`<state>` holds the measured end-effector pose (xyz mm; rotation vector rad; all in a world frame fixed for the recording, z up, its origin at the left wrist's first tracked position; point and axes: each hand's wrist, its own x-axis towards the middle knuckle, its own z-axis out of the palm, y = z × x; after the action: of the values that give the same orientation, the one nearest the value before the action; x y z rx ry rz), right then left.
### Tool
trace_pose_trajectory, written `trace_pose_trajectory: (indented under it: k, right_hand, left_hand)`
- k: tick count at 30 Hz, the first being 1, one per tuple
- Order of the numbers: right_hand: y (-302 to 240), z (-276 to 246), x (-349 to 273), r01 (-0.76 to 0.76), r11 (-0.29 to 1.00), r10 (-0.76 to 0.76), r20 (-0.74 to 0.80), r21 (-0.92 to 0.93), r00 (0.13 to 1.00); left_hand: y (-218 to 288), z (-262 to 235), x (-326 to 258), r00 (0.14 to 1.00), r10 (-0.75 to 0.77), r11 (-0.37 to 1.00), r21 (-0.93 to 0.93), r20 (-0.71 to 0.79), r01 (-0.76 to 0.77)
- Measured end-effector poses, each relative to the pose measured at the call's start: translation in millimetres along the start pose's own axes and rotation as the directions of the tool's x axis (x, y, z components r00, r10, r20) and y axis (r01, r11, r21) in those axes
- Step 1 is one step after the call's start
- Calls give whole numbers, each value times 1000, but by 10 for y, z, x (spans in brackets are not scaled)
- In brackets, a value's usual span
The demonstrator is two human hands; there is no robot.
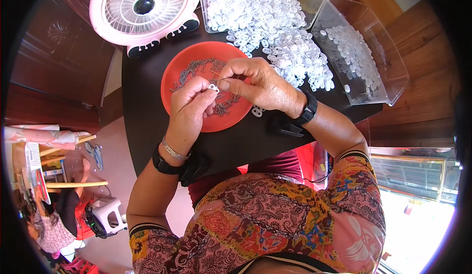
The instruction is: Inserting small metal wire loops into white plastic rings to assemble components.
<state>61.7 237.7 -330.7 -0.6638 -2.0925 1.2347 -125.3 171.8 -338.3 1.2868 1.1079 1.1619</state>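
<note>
Over the red bowl [173, 63], my left hand [191, 102] is closed, pinching a small white two-holed plastic piece [213, 88] between thumb and finger. My right hand [260, 85] meets it from the right, thumb and forefinger pressed together at the piece's edge. Whatever lies between those right fingertips is too small to make out. Many thin grey screw-like pins [196, 66] lie scattered in the bowl beneath both hands. A heap of similar white pieces [301, 60] spreads on the table behind my right hand. A few more white pieces [257, 111] rest beside the bowl, under my right wrist.
A clear bin [255, 3] heaped with white pieces stands at the back of the dark table [147, 141]. Another clear bin [391, 75], partly filled, is at the right. A pink-rimmed fan [144, 4] stands far left. Another person [56, 230] sits at the lower left.
</note>
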Motion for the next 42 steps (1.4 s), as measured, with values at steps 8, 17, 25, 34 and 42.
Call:
trace_pose_trajectory:
  k: [8, 17, 25, 34, 42]
  right_hand:
    - [-5, 12, -2, 32, 992, -34, -12, -120, 999]
    - [-8, 6, -8, 253, 935, -251, 39, -250, 967]
    - [-63, -31, -21, 219, 950, -193, 132, -223, 972]
    - [-43, -22, -19, 196, 954, -191, 46, -228, 981]
    - [-32, -34, -21, 246, 943, -231, 90, -224, 969]
  left_hand:
    - [1, 24, -6, 1000, 14, 998, 53, 9, -14]
    - [-53, 6, -12, 993, 110, 981, 153, 53, -117]
    - [-14, 40, -35, 995, -13, 999, 34, 101, 10]
    - [-26, 68, -10, 997, -10, 998, 64, 77, 5]
    - [-26, 11, -1, 980, -114, 991, 82, 166, 101]
